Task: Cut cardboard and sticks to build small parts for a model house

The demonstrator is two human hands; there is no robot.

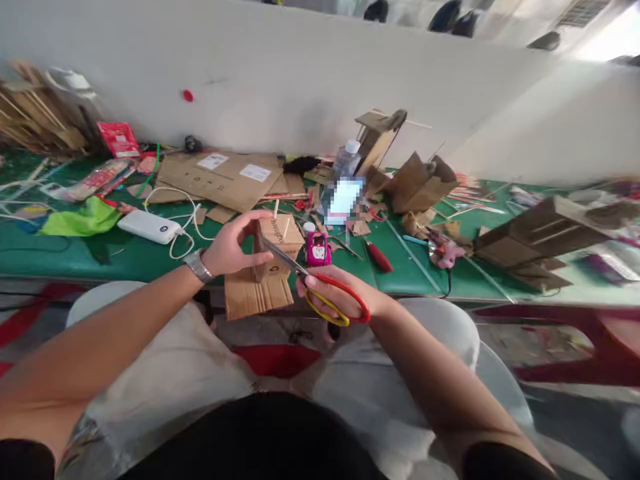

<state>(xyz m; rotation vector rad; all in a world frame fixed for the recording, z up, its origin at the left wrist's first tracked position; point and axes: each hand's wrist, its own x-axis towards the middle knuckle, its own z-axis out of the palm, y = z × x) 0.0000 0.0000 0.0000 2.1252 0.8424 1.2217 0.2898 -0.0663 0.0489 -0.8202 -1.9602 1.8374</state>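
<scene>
My left hand (237,245) grips a small cardboard box (283,233) from its left side, thumb in front and fingers over the top. A thin wooden stick (276,209) pokes up from the box top. My right hand (333,287) is wrapped round the red and yellow handles of a pair of scissors (353,300). Their blades point up and left across the front of the box; whether they touch it I cannot tell. A ribbed cardboard flap (257,297) hangs below the box, past the table edge. Just right of the box sits a pink toy-like socket (317,249).
On the green table (400,267) lie a white power bank (150,227) with its cable, flattened cardboard (220,180) and a red-handled tool (380,256). A plastic bottle (346,160), a blurred lit screen (344,200) and cardboard structures (540,233) stand behind and to the right.
</scene>
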